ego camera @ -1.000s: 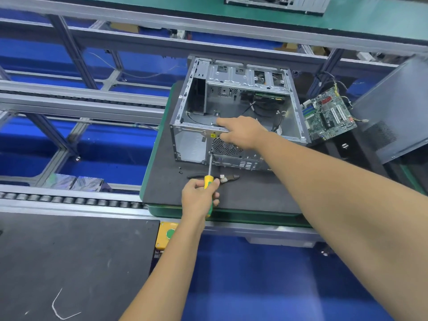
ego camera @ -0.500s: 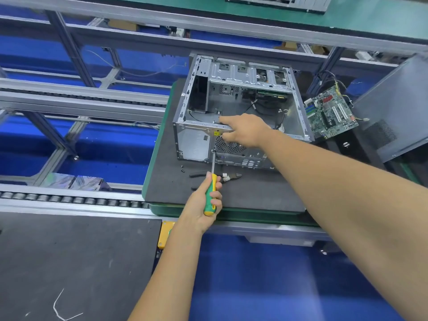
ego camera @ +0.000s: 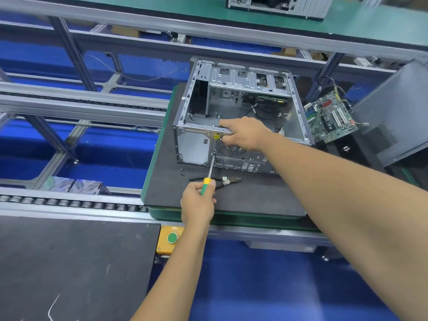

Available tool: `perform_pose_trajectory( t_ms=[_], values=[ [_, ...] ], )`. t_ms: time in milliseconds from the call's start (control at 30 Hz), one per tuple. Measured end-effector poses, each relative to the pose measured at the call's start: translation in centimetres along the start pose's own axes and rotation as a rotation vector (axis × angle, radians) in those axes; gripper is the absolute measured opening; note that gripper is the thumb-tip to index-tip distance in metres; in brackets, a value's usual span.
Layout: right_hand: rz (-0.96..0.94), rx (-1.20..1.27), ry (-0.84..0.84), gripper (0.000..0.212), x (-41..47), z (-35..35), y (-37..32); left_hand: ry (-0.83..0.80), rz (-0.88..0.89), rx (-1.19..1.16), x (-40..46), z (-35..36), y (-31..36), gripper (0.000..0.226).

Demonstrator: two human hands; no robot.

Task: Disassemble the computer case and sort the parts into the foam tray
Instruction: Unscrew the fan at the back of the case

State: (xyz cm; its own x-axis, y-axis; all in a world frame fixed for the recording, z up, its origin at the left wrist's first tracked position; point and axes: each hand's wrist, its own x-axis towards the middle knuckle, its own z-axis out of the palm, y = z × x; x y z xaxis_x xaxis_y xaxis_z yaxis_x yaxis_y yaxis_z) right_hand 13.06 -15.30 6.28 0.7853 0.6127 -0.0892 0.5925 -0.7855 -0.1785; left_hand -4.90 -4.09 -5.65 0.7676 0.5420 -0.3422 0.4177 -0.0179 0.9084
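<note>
An open silver computer case [ego camera: 234, 84] lies on a dark foam mat [ego camera: 254, 195]. My right hand [ego camera: 243, 133] grips the case's near top rim above the fan grille. My left hand [ego camera: 198, 202] holds a green and yellow screwdriver [ego camera: 207, 181] whose tip touches the case's rear panel beside the grille. A green motherboard [ego camera: 331, 119] leans at the case's right side. Two small black screws [ego camera: 182, 171] lie on the mat in front of the case.
Black-handled cutters [ego camera: 222, 181] lie on the mat near the screwdriver. A dark side panel [ego camera: 393, 117] stands at the right. A yellow box with a green button [ego camera: 171, 238] sits on the front rail. A roller conveyor [ego camera: 69, 202] runs to the left, and another case [ego camera: 278, 5] sits at the far top.
My left hand has shifted on the screwdriver handle, turning it, with the tip staying at the rear panel. My right hand stays on the rim.
</note>
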Motion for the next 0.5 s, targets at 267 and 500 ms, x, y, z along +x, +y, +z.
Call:
perform_pose_trajectory(
  t_ms=[267, 500],
  values=[
    [0.0, 0.011, 0.004, 0.013, 0.1, 0.1, 0.1, -0.713, -0.733, -1.048, 1.5, -2.9, 1.4, 0.034],
    [0.006, 0.004, 0.022, 0.024, 0.3, 0.3, 0.2, -0.338, -0.267, -0.528, 0.8, -1.4, 2.0, 0.043]
  ],
)
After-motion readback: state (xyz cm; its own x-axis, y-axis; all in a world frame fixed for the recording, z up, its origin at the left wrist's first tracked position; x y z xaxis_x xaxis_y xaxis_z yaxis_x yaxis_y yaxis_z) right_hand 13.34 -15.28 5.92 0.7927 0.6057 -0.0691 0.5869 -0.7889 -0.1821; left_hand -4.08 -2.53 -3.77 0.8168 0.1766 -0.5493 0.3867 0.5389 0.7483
